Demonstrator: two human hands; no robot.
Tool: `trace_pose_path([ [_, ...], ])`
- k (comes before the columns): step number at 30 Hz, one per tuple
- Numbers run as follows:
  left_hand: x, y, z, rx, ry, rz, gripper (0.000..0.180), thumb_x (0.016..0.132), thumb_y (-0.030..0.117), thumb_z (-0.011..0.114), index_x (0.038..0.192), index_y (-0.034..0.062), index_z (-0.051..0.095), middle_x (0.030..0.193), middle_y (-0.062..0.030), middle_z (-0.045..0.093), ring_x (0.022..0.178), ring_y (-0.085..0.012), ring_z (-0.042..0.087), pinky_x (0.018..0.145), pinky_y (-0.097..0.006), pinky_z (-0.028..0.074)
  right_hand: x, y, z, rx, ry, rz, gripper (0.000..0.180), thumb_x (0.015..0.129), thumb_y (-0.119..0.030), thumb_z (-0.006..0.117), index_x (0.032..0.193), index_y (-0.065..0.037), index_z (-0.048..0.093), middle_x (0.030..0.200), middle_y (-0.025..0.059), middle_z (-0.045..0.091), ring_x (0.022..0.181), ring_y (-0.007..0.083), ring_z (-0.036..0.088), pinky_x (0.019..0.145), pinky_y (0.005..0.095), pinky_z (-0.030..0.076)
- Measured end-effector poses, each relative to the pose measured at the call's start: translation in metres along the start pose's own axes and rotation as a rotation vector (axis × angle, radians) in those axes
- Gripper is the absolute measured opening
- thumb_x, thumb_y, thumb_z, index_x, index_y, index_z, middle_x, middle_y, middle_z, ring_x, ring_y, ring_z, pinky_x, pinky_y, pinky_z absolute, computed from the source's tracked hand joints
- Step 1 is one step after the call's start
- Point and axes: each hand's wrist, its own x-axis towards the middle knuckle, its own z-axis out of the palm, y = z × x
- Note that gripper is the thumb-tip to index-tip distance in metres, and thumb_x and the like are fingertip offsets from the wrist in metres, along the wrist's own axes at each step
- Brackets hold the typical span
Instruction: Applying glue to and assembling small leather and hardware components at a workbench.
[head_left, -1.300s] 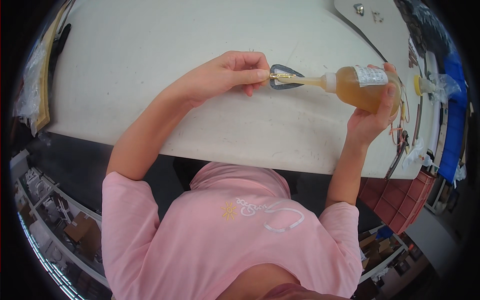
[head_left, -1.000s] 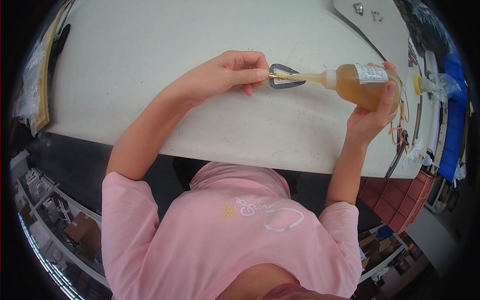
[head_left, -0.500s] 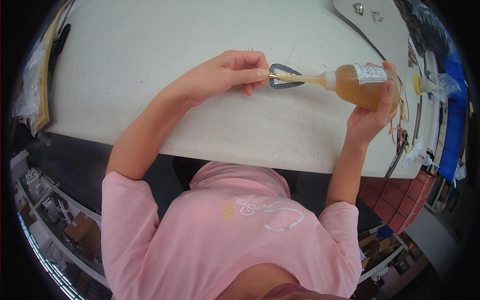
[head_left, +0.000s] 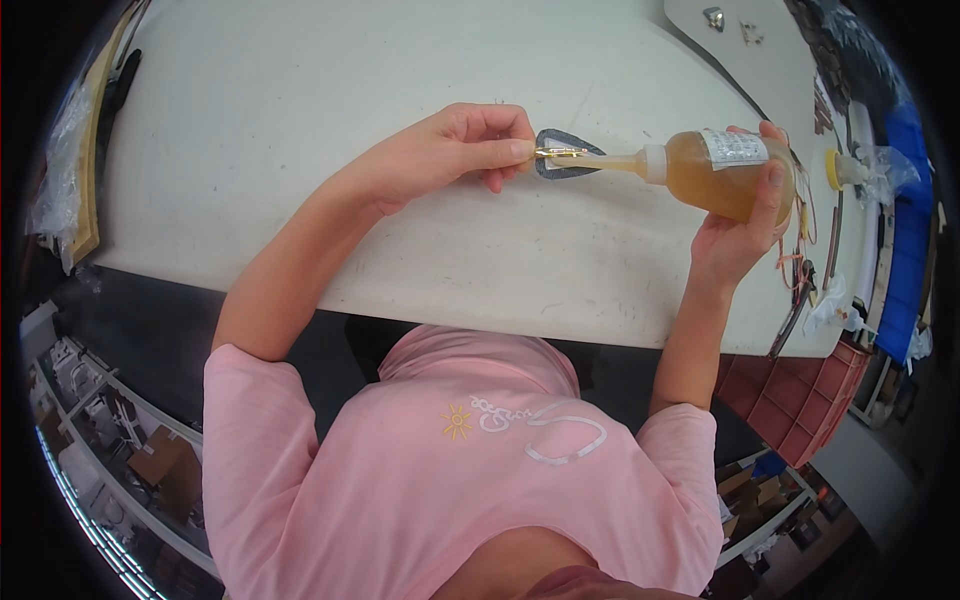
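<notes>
My left hand (head_left: 455, 150) pinches the left tip of a small dark grey leaf-shaped piece (head_left: 562, 166) and holds it against the white table (head_left: 300, 120). My right hand (head_left: 745, 225) grips a squeeze bottle of amber glue (head_left: 715, 170), tilted sideways. The bottle's long thin nozzle lies across the grey piece and reaches to my left fingertips. A thin golden line of glue shows along the piece under the nozzle.
At the table's right edge lie leather strips, cords and tools (head_left: 805, 270), a small yellow-capped bottle (head_left: 835, 168) and clear plastic. A light board with small metal parts (head_left: 715, 18) sits far right at the back. Plastic-wrapped flat boards (head_left: 70, 170) lean along the left edge.
The bottle and nozzle have shifted only slightly over the grey piece; both hands stay in nearly the same place.
</notes>
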Motion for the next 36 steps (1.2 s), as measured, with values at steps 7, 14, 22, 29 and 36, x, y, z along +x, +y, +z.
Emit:
trace_pose_path([
  [7, -0.001, 0.000, -0.001, -0.022, 0.012, -0.022, 0.023, 0.100, 0.029, 0.059, 0.087, 0.0097, 0.058, 0.080, 0.0041, 0.055, 0.074, -0.0059, 0.050, 0.076, -0.022, 0.043, 0.014, -0.006, -0.012, 0.243, 0.106, 0.162, 0.055, 0.097, -0.039, 0.056, 0.133, 0.003, 0.049, 0.118, 0.0166, 0.060, 0.108, 0.0278, 0.063, 0.090, 0.0414, 0.058],
  [14, -0.001, 0.001, -0.002, -0.035, -0.021, -0.029, 0.021, 0.099, 0.028, 0.059, 0.088, 0.0099, 0.058, 0.083, 0.0041, 0.055, 0.077, -0.0059, 0.050, 0.076, -0.022, 0.043, 0.025, -0.005, -0.040, 0.402, 0.276, 0.234, 0.051, 0.097, -0.035, 0.056, 0.129, 0.004, 0.052, 0.122, 0.0159, 0.061, 0.107, 0.0278, 0.063, 0.089, 0.0393, 0.056],
  [22, -0.001, 0.002, 0.000, -0.029, -0.002, -0.023, 0.024, 0.100, 0.030, 0.060, 0.086, 0.0101, 0.057, 0.079, 0.0041, 0.055, 0.074, -0.0061, 0.049, 0.073, -0.021, 0.041, 0.007, -0.002, -0.019, 0.019, 0.106, -0.008, 0.045, 0.098, -0.031, 0.059, 0.128, 0.003, 0.058, 0.125, 0.0135, 0.062, 0.106, 0.0229, 0.066, 0.090, 0.0336, 0.056],
  [29, -0.001, 0.005, -0.001, -0.027, -0.018, -0.045, 0.021, 0.100, 0.027, 0.059, 0.089, 0.0087, 0.058, 0.084, 0.0037, 0.054, 0.078, -0.0061, 0.049, 0.077, -0.022, 0.044, 0.005, -0.001, -0.013, 0.011, 0.074, 0.001, 0.046, 0.097, -0.031, 0.061, 0.128, 0.003, 0.057, 0.127, 0.0133, 0.061, 0.108, 0.0231, 0.066, 0.089, 0.0318, 0.057],
  [36, -0.001, 0.000, 0.001, -0.009, 0.000, -0.013, 0.024, 0.100, 0.029, 0.059, 0.087, 0.0094, 0.057, 0.079, 0.0038, 0.055, 0.073, -0.0061, 0.049, 0.074, -0.021, 0.041, 0.005, 0.002, -0.013, -0.081, 0.040, 0.011, 0.055, 0.097, -0.038, 0.058, 0.133, 0.003, 0.053, 0.128, 0.0131, 0.059, 0.113, 0.0243, 0.064, 0.092, 0.0363, 0.058],
])
